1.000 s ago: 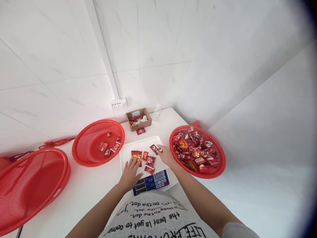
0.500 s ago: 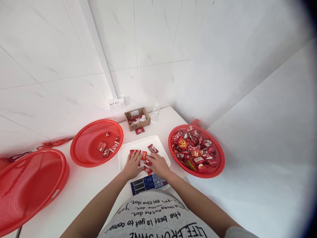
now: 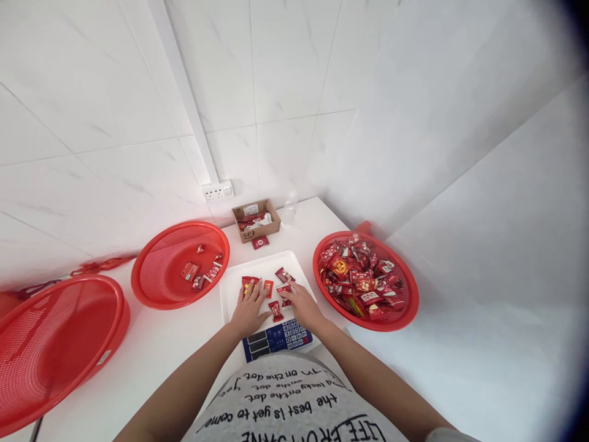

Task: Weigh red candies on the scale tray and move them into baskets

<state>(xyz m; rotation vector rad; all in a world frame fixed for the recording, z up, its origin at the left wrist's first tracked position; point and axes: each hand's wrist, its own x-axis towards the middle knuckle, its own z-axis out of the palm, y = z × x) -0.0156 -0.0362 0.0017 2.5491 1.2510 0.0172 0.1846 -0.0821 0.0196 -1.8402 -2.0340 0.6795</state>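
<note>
Several red snack packets lie on the white tray (image 3: 230,276) of a weighing scale with a blue keypad (image 3: 276,339). My left hand (image 3: 248,312) rests flat with fingers spread, partly covering a red packet with yellow print (image 3: 251,283). Beside its fingertips is a small orange-red packet (image 3: 269,288). On the tray's right, the outstretched fingers of my right hand (image 3: 306,309) touch a red packet (image 3: 284,295). A dark red packet (image 3: 284,274) lies beyond that hand, and a small twisted-end packet (image 3: 276,310) sits between both hands.
At right, a red plastic basket (image 3: 411,301) holds many packets. A second red basket (image 3: 154,276) at left contains several; another red basket (image 3: 117,319) stands nearer. Behind the tray are a cardboard box (image 3: 260,232), a loose red packet (image 3: 260,242) and a clear bottle (image 3: 289,210).
My right hand has shifted a little to the right, uncovering the packets between the hands. The twisted-end packet now lies apart from the others. My left hand has barely moved.
</note>
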